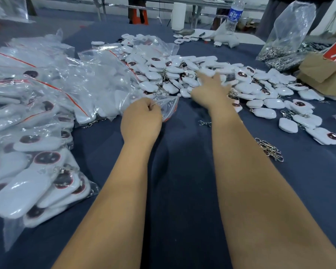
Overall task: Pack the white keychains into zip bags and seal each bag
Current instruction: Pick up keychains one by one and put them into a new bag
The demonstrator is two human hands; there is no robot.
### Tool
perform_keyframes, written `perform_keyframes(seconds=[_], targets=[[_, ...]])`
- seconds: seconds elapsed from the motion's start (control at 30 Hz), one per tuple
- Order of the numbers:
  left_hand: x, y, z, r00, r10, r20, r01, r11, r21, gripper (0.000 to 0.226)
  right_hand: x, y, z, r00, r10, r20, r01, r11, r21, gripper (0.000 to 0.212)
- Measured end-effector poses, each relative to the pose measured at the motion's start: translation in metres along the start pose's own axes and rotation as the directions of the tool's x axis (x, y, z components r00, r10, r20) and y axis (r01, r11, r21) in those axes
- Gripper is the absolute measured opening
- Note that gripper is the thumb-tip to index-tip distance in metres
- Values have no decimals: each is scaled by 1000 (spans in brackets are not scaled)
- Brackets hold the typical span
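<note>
Many filled bags [33,117] stacked left; big keychain pile [192,74] left. My left hand [142,121] pinches empty zip bag [168,108]; right hand [209,90] fingers spread, released, over pile.

Loose white keychains [182,74] with metal clips lie heaped at the middle of the dark table [182,191], filled clear zip bags [37,113] with red strips pile at left, and one empty zip bag [168,107] lies between.
</note>
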State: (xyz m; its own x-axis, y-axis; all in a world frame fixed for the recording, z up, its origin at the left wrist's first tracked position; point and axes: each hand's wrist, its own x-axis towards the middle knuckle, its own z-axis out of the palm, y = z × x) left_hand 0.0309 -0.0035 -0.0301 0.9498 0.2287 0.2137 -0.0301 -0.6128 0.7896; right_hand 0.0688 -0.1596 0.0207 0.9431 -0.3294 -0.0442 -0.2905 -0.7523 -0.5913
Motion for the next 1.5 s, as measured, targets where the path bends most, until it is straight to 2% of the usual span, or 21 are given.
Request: perform_keyframes(seconds=[0.07,0.17,0.33,0.47,0.53,0.57,0.63,0.7,0.77,0.83,0.9,1.0,1.17,1.33,1.5], targets=[[0,0,0,1000,-1,-5,1,1000,0,26,-2,-4,18,994,-107,10,108,992,-69,73],[0,2,-2,1000,8,-2,-8,1000,-17,22,-18,-8,35,977,-195,-91,194,981,-25,59],[-6,3,-6,1000,18,13,-17,997,-69,23,-41,-2,41,963,-193,-190,204,978,39,47],[-12,6,-8,1000,10,-3,-10,989,-147,18,-52,11,37,934,-166,-315,198,978,70,55],[-13,7,-8,999,25,-36,-31,988,-153,18,-57,12,36,920,-119,-373,206,958,202,41],[-13,7,-7,997,41,-60,-48,991,-124,20,-62,11,36,922,-86,-377,229,907,354,32],[-15,8,-7,991,73,-112,-80,995,-59,23,-72,9,36,937,-38,-346,271,703,657,17],[-18,7,-7,983,119,-140,-132,987,-88,21,-76,8,38,960,-4,-279,240,519,820,21],[-20,7,-8,980,155,-122,-174,972,-158,21,-77,5,39,989,17,-150,137,309,941,19],[-20,7,-7,985,152,-76,-165,962,-217,25,-77,2,39,1000,-6,-20,21,143,990,26],[-19,8,-6,991,132,-17,-132,957,-260,33,-78,2,37,997,-44,56,-52,87,995,22],[-17,9,-6,996,86,13,-77,943,-324,33,-80,1,36,993,-83,89,-75,163,984,20],[-15,10,-9,999,-1,35,16,899,-437,30,-79,4,40,997,-77,32,-5,334,942,17],[-14,8,-5,999,21,47,0,913,-407,28,-82,6,43,986,-163,-11,62,309,949,20],[-16,9,-4,998,0,70,30,903,-429,24,-79,6,46,988,-149,-40,95,383,919,19]])
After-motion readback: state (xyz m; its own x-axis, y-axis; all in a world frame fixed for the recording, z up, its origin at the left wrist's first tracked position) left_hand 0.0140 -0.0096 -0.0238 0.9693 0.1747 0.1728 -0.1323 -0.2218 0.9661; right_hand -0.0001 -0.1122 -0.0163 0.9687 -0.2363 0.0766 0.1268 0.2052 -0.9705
